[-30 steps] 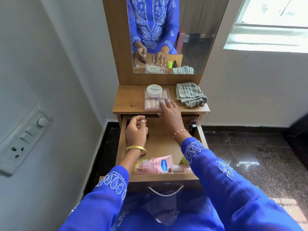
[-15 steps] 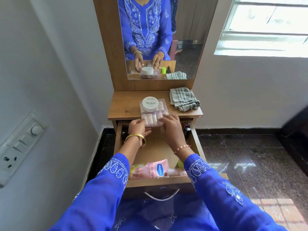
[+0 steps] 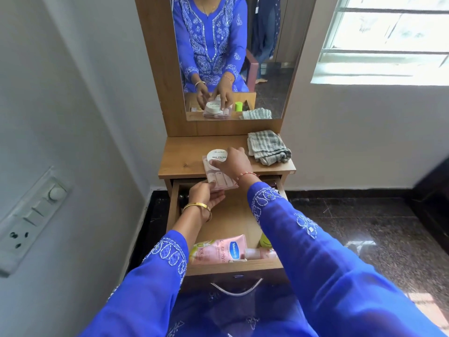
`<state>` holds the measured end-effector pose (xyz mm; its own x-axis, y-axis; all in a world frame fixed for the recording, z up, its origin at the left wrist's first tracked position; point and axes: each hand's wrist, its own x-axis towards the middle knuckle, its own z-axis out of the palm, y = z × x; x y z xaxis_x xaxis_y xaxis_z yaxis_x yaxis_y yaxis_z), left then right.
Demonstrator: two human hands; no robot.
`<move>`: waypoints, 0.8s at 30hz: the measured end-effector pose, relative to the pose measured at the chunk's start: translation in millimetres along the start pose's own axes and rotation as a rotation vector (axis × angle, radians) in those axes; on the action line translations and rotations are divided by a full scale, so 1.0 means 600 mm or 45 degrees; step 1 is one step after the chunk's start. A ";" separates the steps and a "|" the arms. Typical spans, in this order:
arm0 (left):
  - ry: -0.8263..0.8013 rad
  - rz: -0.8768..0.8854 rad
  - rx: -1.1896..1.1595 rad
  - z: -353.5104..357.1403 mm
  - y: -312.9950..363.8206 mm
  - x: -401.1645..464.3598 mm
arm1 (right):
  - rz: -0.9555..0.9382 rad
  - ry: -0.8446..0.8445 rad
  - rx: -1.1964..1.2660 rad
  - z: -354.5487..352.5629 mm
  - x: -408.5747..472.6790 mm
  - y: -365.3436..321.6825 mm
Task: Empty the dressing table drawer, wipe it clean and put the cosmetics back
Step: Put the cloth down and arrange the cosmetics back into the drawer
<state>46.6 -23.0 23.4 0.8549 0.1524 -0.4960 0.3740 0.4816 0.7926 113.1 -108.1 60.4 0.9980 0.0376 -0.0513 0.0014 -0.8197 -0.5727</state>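
I see right hand [image 3: 233,161] clamped on white jar [image 3: 217,158], left hand [image 3: 206,195] gripping clear case [image 3: 220,178] at counter [image 3: 182,159] edge, drawer [image 3: 233,220] open below

1. The drawer [image 3: 233,222] stood pulled open, its wooden floor mostly bare.
2. A pink tube [image 3: 220,251] lay flat at its front, a pink bottle [image 3: 257,253] just beside it.
3. A clear nail set [image 3: 220,180] overhung the worktop [image 3: 179,158] edge, a white jar [image 3: 217,158] on it.
4. A striped cloth [image 3: 268,147] lay crumpled at the worktop's right.

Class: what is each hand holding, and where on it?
Left hand: near edge of the nail box. Right hand: the white jar on it, gripped around its rim.
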 end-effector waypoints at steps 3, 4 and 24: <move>-0.038 0.010 -0.088 -0.006 -0.010 -0.004 | 0.017 0.020 0.116 -0.004 -0.013 0.001; -0.044 0.017 -0.105 -0.009 -0.013 -0.009 | 0.012 0.034 0.165 -0.005 -0.018 0.001; 0.144 0.419 0.346 -0.121 -0.068 -0.068 | 0.285 0.298 1.648 0.032 -0.160 0.070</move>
<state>-29.6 13.7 -14.7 0.9050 0.3608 -0.2251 0.1821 0.1497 0.9718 16.2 -135.4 25.6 0.9563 -0.2311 -0.1793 -0.0935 0.3392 -0.9361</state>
